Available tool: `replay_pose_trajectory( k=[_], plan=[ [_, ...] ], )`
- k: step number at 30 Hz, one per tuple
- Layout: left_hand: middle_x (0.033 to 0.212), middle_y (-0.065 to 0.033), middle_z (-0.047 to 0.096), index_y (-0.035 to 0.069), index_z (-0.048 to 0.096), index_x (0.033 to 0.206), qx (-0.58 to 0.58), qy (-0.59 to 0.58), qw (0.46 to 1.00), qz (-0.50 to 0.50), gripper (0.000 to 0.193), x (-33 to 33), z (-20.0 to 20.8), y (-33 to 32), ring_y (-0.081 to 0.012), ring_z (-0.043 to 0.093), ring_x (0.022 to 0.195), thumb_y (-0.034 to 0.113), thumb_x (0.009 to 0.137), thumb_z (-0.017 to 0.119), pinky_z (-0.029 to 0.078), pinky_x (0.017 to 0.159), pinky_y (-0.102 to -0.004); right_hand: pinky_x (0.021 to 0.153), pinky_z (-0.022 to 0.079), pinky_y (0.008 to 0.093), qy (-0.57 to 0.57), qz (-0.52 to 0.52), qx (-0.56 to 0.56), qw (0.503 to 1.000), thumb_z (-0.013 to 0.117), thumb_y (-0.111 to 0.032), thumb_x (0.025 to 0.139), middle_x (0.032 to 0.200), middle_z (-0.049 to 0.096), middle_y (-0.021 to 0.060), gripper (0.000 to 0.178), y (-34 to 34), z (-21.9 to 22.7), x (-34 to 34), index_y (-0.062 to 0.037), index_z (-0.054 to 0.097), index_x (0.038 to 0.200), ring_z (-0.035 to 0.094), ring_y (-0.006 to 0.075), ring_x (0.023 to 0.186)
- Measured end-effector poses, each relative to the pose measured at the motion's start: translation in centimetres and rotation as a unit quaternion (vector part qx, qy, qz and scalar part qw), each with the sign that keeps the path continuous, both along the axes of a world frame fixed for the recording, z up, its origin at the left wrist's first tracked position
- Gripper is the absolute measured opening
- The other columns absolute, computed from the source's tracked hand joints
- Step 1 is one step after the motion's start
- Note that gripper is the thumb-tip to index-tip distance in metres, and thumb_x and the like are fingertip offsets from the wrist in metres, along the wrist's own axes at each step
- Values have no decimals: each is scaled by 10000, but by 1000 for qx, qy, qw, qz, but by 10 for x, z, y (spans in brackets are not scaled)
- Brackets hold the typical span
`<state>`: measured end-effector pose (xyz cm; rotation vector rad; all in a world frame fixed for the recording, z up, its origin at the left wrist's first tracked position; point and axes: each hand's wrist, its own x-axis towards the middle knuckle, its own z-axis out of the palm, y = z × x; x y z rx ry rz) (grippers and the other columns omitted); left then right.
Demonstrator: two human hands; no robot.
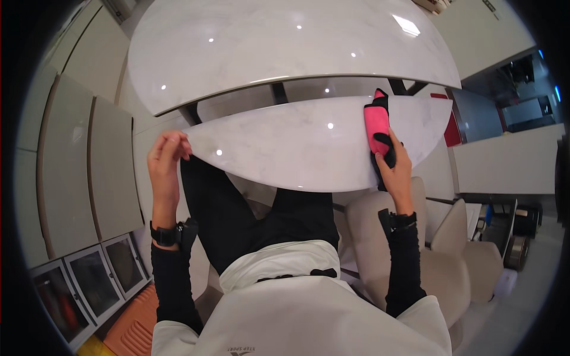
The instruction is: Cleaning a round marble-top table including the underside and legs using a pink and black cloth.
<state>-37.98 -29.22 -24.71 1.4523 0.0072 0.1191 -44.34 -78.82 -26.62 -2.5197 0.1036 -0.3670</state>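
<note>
My right hand (pixel 396 167) presses a pink and black cleaning cloth (pixel 376 126) flat on the lower white marble shelf (pixel 297 148), near its right end. My left hand (pixel 165 163) grips the left tip of that same shelf, fingers curled over its edge. Above it lies the larger white marble tabletop (pixel 285 47). Both my forearms wear black sleeves and a black wrist strap.
Beige upholstered chairs (pixel 445 249) stand at the lower right. Pale cabinets (pixel 89 154) line the left side, with glass-fronted doors (pixel 95 282) lower down. An orange ridged mat (pixel 133 329) lies at the bottom left. A red panel (pixel 452 127) sits beyond the shelf's right end.
</note>
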Motion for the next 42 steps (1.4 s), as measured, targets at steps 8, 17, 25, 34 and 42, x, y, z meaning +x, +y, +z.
replay_pose_trajectory(
  k=[8,17,25,34,42],
  plan=[
    [876,-16,643,32,682,1012,-18,-36,997,65,211,17,8,35,-108,589,801,212,1043,577,466,763,-269,1237,282,492,-4,88,-82,993,660,-98,922,1566,467,213,680,38,-25,30,-69,423,1559,339,423,1517],
    [873,-17,666,30,699,997,0,-44,998,49,202,25,6,43,-95,603,811,186,1042,577,464,755,-254,1173,393,508,-106,316,-120,935,641,32,754,1477,527,204,715,290,-13,86,-39,523,1455,469,412,1410],
    [867,-16,692,24,723,1013,29,-51,998,3,201,54,5,32,-74,617,808,180,1040,599,460,743,-238,1160,421,475,-158,393,-119,898,636,-55,851,1407,585,134,454,338,-6,89,-53,633,1305,512,351,1377],
    [856,-3,664,30,704,985,80,-53,992,-81,200,61,1,11,-75,595,819,198,1037,611,437,762,-240,1173,426,485,-33,347,-73,935,640,149,584,1464,599,89,793,186,-1,22,-109,664,1334,478,384,1433],
    [857,-3,660,34,697,990,75,-39,983,-164,195,64,-7,-47,-77,588,821,199,1034,604,434,771,-241,1191,384,445,-69,-19,-92,993,542,173,722,1447,597,172,711,-8,-32,15,-64,624,1387,451,406,1441]
  ],
)
